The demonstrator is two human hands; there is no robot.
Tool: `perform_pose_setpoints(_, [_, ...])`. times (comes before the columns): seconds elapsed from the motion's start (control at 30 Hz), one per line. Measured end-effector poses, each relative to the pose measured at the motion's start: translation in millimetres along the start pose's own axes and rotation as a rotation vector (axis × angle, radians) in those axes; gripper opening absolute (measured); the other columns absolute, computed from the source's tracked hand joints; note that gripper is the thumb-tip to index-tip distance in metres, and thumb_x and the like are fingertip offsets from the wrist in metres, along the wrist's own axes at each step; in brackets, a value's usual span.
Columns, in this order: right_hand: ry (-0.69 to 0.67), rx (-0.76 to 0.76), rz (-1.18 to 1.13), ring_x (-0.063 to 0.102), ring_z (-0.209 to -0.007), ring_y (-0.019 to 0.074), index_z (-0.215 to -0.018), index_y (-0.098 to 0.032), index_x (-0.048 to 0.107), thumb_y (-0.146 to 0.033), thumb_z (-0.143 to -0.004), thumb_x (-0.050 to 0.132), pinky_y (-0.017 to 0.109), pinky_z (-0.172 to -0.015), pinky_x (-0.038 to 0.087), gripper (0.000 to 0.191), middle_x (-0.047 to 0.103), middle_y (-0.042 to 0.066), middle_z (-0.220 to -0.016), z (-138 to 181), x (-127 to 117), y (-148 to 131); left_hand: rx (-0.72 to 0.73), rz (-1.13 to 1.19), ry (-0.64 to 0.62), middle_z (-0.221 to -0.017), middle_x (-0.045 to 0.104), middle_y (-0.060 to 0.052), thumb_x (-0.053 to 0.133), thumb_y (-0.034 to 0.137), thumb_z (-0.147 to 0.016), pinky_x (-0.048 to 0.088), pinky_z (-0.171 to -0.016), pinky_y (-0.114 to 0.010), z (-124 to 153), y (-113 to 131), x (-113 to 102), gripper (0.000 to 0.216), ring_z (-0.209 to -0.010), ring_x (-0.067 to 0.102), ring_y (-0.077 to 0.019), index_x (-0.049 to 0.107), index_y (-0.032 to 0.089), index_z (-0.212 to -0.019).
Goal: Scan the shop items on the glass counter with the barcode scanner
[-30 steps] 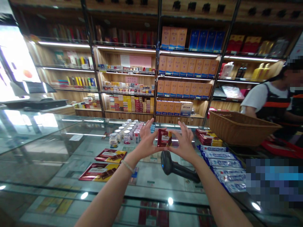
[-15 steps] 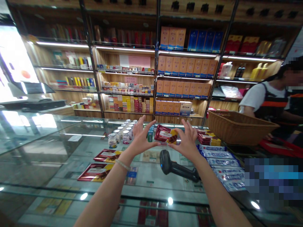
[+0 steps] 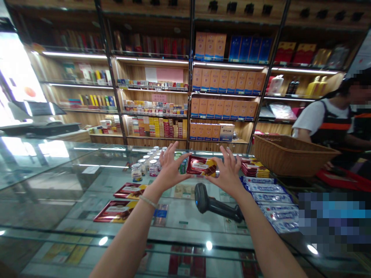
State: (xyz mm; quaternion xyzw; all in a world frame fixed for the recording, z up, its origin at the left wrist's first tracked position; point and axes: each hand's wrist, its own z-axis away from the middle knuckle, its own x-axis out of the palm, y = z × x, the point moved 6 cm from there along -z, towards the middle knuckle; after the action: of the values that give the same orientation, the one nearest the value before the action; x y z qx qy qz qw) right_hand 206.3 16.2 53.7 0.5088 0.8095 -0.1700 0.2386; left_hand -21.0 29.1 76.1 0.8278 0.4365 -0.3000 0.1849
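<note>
A red and yellow chocolate bar (image 3: 200, 166) is held up level above the glass counter, between my two hands. My left hand (image 3: 171, 166) has thumb and index finger at the bar's left edge, the other fingers raised. At the right end, my right hand (image 3: 227, 170) grips the bar with thumb and index finger, its remaining fingers lifted. Below the bar lies a black barcode scanner (image 3: 216, 204), its head toward the left. Two similar chocolate bars, a farther one (image 3: 129, 190) and a nearer one (image 3: 114, 211), lie flat beside my left forearm.
Several lidded jars (image 3: 141, 170) stand behind my left hand. Right of my right forearm are blue-white toothpaste-like packs (image 3: 272, 199) and stacked chocolate bars (image 3: 255, 169). A wicker basket (image 3: 292, 156) sits near a person (image 3: 324, 116) in a dark apron. Stocked shelves (image 3: 226, 96) line the wall.
The chocolate bar and both hands have shifted very slightly left in view, and the bar looks a little more level. The scanner and other goods stay where they were.
</note>
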Motion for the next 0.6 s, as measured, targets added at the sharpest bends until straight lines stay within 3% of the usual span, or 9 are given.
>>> perform_pose_setpoints(0.27, [0.077, 0.06, 0.07, 0.024, -0.152, 0.0392, -0.133, -0.022, 0.061, -0.059, -0.078, 0.078, 0.069, -0.118, 0.015, 0.069, 0.03, 0.02, -0.164, -1.7, -6.4, 1.7, -0.035, -0.006, 0.036, -0.172, 0.014, -0.012, 0.085, 0.058, -0.068, 0.007, -0.123, -0.068, -0.7, -6.1, -0.8, 0.073, -0.156, 0.013, -0.0433, 0.064, 0.032, -0.134])
perform_pose_setpoints(0.47, [0.101, 0.099, 0.093, 0.028, -0.149, 0.0415, -0.106, -0.021, 0.073, -0.063, -0.082, 0.073, 0.074, -0.115, 0.014, 0.049, 0.029, 0.019, -0.166, -0.7, -7.7, 4.2, -0.056, -0.009, 0.033, -0.171, 0.015, -0.014, 0.081, 0.062, -0.072, 0.007, -0.123, -0.069, -1.2, -8.8, 4.2, 0.066, -0.156, 0.014, -0.0429, 0.068, 0.027, -0.126])
perform_pose_setpoints(0.6, [0.102, 0.121, 0.064, 0.028, -0.149, 0.0404, -0.1, -0.021, 0.076, -0.06, -0.089, 0.067, 0.075, -0.114, 0.013, 0.041, 0.033, 0.016, -0.165, -4.2, -8.6, 2.6, -0.086, -0.029, 0.016, -0.171, 0.017, -0.015, 0.078, 0.066, -0.073, 0.006, -0.123, -0.069, -5.4, -6.8, 5.3, 0.065, -0.157, 0.013, -0.0432, 0.07, 0.025, -0.123])
